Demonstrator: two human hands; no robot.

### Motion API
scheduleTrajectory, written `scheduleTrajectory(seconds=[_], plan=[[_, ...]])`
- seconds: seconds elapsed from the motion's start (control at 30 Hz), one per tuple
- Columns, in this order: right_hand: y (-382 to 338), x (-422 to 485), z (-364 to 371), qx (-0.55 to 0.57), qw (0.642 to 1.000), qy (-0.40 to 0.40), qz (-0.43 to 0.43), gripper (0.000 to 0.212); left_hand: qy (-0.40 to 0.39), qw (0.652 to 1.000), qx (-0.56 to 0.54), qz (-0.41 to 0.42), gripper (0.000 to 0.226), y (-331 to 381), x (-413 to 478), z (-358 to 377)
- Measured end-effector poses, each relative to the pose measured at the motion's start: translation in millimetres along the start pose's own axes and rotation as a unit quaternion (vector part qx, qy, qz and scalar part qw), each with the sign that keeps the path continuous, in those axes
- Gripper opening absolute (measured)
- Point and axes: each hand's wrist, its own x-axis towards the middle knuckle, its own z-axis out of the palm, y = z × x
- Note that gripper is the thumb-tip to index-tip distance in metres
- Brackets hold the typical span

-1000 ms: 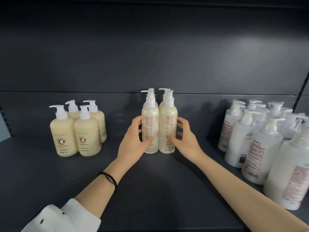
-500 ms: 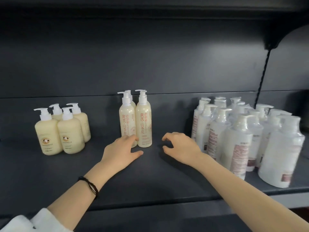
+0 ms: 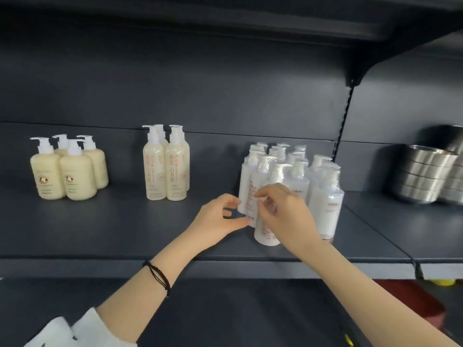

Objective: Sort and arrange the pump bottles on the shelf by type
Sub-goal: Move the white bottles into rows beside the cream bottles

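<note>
Both hands are now working at the right-hand cluster, having left the tall cream pump bottles (image 3: pixel 165 169) they were flanking a second ago. The view is also sitting further right.

Left hand (image 3: pixel 220 219) is reaching in from the left with its grip curled. Thumb and forefinger tips are touching the left flank of the second-row white pump bottle (image 3: pixel 250 194); cannot tell whether it is actually pinching.

Right hand (image 3: pixel 285 216) is wrapping over the front white pump bottle (image 3: pixel 266 235), grip clamped round its body, near the front edge of the shelf (image 3: pixel 112 226).

Remaining white pump bottles (image 3: pixel 298 176) are standing upright in a tight block behind, running toward the back edge, right of the shelf's middle.

Tall cream pump bottles are standing two by two at mid-shelf, well apart from both hands. Squat cream pump bottles (image 3: pixel 62 171), four of them, are sitting bunched near the left end.

Stacked steel bowls (image 3: pixel 423 171) are sitting on the adjoining shelf to the right. Black band (image 3: pixel 157 276) is circling the left wrist.
</note>
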Motion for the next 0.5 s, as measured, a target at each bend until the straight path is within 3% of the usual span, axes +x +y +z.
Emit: scheduleTrajectory(seconds=[0.13, 0.3, 0.5], plan=[[21, -11, -15, 0.004, 0.998, 0.051, 0.044, 0.033, 0.011, 0.999, -0.030, 0.013, 0.063, 18, 4, 39], [33, -18, -10, 0.059, 0.993, -0.006, 0.106, 0.062, 0.074, 0.995, -0.067, 0.006, 0.073, 21, 13, 66], [33, -19, 6, 0.119, 0.987, -0.006, 0.108, 0.066, 0.104, 0.991, -0.076, 0.020, 0.064, 15, 8, 64]])
